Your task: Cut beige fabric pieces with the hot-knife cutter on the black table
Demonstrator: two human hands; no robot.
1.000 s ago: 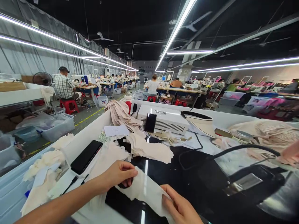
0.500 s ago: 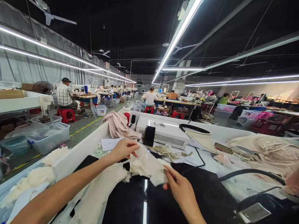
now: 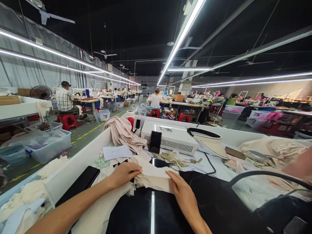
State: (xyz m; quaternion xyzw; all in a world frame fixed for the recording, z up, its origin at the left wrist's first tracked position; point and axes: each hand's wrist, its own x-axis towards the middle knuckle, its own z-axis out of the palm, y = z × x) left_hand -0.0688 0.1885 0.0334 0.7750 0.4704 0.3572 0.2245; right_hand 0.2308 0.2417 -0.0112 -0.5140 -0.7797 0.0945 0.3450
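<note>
Several cream fabric pieces (image 3: 156, 180) lie in a small layered stack on the glossy black work surface (image 3: 136, 211). My left hand (image 3: 124, 175) grips the upper left edge of the top piece, thumb and fingers pressed together. At the opposite edge, my right hand (image 3: 182, 187) has its fingertips closed on the same cloth, fingers close together. The top piece is spread between both hands, its lower layers partly hidden. A long cream fabric strip (image 3: 102, 204) runs beneath my left forearm toward the front.
Behind the stack are a white vented box (image 3: 170, 136), a phone (image 3: 155, 142) leaning on it, and pink fabric (image 3: 122, 130). A paper slip (image 3: 117, 151) and fabric scraps (image 3: 175, 159) lie nearer. At right are a sun visor (image 3: 207, 141), a black cable (image 3: 268, 174) and a blurred hand (image 3: 298, 165).
Both hands have lowered the fabric piece, which was held up and crumpled; it now lies flatter across the stack. The view has shifted slightly.
</note>
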